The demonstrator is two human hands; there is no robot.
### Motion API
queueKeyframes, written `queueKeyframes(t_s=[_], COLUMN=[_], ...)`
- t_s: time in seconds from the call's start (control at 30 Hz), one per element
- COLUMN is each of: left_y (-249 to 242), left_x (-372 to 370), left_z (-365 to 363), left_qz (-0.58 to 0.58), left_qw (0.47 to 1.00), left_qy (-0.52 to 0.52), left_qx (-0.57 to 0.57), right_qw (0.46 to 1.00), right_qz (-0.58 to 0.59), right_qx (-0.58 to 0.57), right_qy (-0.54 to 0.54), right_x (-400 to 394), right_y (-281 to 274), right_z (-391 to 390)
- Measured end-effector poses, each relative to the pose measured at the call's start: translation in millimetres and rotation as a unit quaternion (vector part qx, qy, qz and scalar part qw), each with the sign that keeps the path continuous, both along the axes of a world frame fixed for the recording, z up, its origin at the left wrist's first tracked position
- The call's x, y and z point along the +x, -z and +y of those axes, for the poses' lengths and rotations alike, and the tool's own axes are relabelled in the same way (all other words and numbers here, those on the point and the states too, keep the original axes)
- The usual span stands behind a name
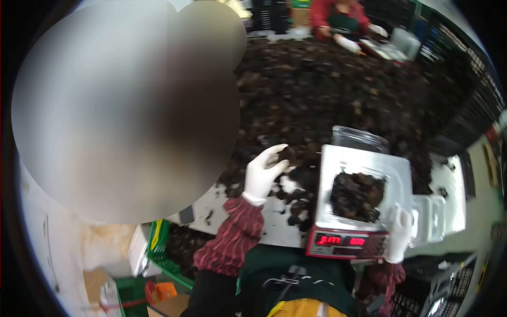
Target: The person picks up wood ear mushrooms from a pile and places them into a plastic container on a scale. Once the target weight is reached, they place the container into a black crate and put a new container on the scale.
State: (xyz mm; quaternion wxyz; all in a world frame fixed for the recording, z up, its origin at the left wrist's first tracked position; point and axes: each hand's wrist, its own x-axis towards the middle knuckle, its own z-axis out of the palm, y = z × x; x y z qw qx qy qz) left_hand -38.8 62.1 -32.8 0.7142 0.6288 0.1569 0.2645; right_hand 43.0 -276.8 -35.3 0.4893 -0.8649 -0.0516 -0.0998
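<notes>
My left hand (pixel 264 171), in a white glove, pinches a dark brown piece (pixel 285 154) between thumb and fingers, left of the scale. The red scale (pixel 346 244) has a silver top plate and lit red digits. On it sits a clear plastic tray (pixel 340 217) filled with dark pieces (pixel 358 196). My right hand (pixel 400 234), also gloved in white, rests at the scale's right front corner beside the tray; its fingers are blurred, and I cannot make out whether they grip anything.
A big heap of dark pieces (pixel 338 90) covers the table behind the scale. Clear empty trays (pixel 421 219) stand right of it, another container (pixel 360 138) behind it. A green crate (pixel 161 248) is at lower left. Across the table, a person (pixel 343 24) in white gloves works.
</notes>
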Motion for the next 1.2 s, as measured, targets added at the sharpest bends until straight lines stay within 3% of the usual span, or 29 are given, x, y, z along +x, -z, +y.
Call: queueKeyframes(t_s=[0.03, 0.1, 0.17, 0.2, 0.23, 0.33, 0.43, 0.57, 0.7, 0.77, 0.83, 0.9, 0.97, 1.03, 1.1, 1.17, 1.2], left_y=[-2.7, -20.1, -33.7, -35.8, -38.4, -24.6, -23.6, -44.7, -25.1, -12.8, 8.7, 16.8, 17.3, 0.6, 9.4, 6.0, -4.5], left_x=[5.9, 17.0, 29.0, 31.9, 38.9, 47.6, 47.7, 40.0, 58.9, 78.8, 103.5, 120.1, 125.7, 110.5, 84.7, 53.4, 32.3], left_z=[-12.4, -42.6, -68.3, -76.2, -88.3, -111.8, -104.9, -89.4, -66.2, -56.6, -47.7, -45.6, -48.2, -56.8, -45.2, -36.1, -44.6], left_qz=[-0.004, -0.001, -0.121, -0.111, -0.14, -0.063, -0.084, -0.065, -0.006, 0.057, 0.105, 0.097, 0.015, -0.075, -0.135, -0.188, -0.109], left_qw=[0.999, 0.994, 0.947, 0.969, 0.899, 0.83, 0.844, 0.918, 0.934, 0.939, 0.926, 0.947, 0.98, 0.988, 0.975, 0.907, 0.919], left_qy=[0.012, 0.013, 0.014, 0.042, 0.056, 0.219, 0.287, 0.225, 0.048, 0.041, 0.092, 0.17, 0.168, 0.137, 0.162, 0.158, 0.167], left_qx=[0.038, 0.111, 0.297, 0.217, 0.411, 0.509, 0.446, 0.321, 0.355, 0.338, 0.35, 0.254, 0.105, 0.011, 0.071, 0.341, 0.34], right_qw=[1.0, 0.999, 0.996, 0.996, 0.997, 0.999, 0.998, 0.999, 1.0, 0.998, 0.99, 0.988, 0.958, 0.956, 0.896, 0.872, 0.854], right_qz=[-0.004, 0.051, 0.089, 0.082, 0.074, 0.043, 0.055, 0.006, 0.018, 0.039, 0.131, 0.137, 0.217, 0.223, 0.251, 0.262, 0.285], right_qx=[-0.008, -0.004, 0.023, 0.028, 0.033, 0.001, -0.013, -0.02, -0.021, -0.043, 0.04, 0.043, 0.164, 0.158, 0.351, 0.395, 0.417], right_qy=[-0.029, 0.014, 0.011, 0.006, 0.002, -0.021, -0.024, -0.044, -0.009, -0.007, -0.037, -0.06, -0.092, -0.107, -0.104, -0.121, -0.123], right_x=[0.2, -2.0, -6.5, -8.1, -8.8, -9.2, -7.0, -7.7, -7.2, -12.5, -16.1, -14.3, -13.3, -8.6, -6.2, -8.7, -9.8], right_y=[-0.4, 3.0, -4.5, -4.9, -2.9, 5.0, 17.0, 23.9, 23.3, 8.0, -9.9, -7.9, -13.6, -8.6, 11.8, -0.7, -0.6], right_z=[-3.1, -2.3, 1.7, 3.5, 3.6, 1.6, -2.4, -1.6, 2.0, 5.8, 13.3, 11.6, 11.7, 5.0, -1.4, 4.6, 4.3])
